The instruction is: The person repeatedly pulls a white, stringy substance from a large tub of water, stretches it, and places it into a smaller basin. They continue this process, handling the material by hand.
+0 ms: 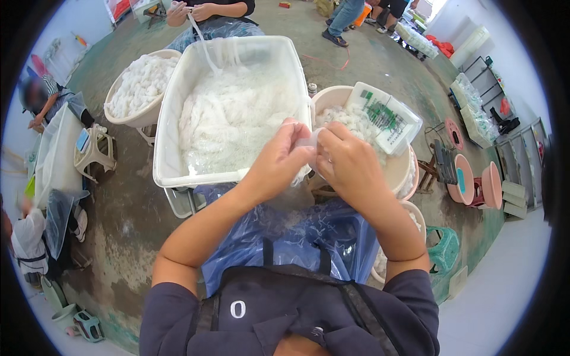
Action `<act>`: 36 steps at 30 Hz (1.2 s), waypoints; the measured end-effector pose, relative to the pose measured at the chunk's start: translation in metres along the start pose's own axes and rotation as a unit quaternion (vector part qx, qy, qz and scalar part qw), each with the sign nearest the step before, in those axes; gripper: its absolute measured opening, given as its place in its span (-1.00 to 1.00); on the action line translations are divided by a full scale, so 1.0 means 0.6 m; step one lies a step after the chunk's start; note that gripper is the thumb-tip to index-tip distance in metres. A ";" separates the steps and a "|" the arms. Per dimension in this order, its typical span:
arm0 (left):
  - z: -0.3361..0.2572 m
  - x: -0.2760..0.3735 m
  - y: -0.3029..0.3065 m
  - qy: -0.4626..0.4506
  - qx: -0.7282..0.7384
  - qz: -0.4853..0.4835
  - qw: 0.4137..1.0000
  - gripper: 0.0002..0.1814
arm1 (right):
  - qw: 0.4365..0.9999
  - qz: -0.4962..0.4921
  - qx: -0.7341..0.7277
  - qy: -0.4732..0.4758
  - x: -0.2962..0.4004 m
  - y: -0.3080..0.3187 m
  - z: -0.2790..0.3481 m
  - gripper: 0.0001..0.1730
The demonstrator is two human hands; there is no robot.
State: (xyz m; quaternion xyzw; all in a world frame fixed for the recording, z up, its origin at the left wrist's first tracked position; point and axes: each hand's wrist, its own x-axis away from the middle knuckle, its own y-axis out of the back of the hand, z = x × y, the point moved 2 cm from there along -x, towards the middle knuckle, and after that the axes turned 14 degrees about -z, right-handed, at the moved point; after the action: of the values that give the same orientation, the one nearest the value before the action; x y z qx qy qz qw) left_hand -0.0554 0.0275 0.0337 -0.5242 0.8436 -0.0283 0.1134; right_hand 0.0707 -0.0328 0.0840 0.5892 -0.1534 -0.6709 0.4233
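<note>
Between my hands stretches a short translucent white strip (308, 141), like wet sausage casing. My left hand (285, 155) pinches one end with thumb and forefinger. On the other end my right hand (349, 155) closes, its fingers curled. Both hands are over the near right corner of a large white plastic tub (167, 155). Soft white casing-like strands (236, 115) lie in cloudy water in that tub. To the right, a cream round basin (396, 173) contains more white clumps (352, 120), with a printed clear-and-white plastic box (389, 118) tilted on top. A blue plastic apron (303, 231) covers my lap.
Across the tub, another person's hands (191, 11) lift a white strand (202, 42). A heaped basin (138, 107) stands at the left. Beyond it are a stool (95, 153) and two people beside a white trough (60, 160). A green stool (443, 249) and pink basins (461, 180) are at right.
</note>
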 end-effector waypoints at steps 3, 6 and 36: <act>0.005 -0.007 -0.016 0.006 0.035 -0.033 0.999 -0.73 | 0.998 -0.047 -0.019 -0.032 -0.008 0.004 0.008 -0.92; -0.002 -0.016 -0.021 0.058 0.197 -0.025 0.978 -0.68 | 0.987 -0.117 -0.101 0.044 -0.021 0.011 -0.011 -0.89; 0.254 -0.100 -0.045 -0.248 -0.255 0.009 0.934 -0.80 | 0.778 -0.209 -0.267 -0.529 0.206 -0.111 -0.367 -0.82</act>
State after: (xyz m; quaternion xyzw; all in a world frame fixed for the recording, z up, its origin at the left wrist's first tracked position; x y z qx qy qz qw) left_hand 0.0272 0.0795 -0.1003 -0.5185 0.7718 0.3199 0.1817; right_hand 0.2544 -0.0212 -0.1015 0.0229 -0.0411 -0.9629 0.2658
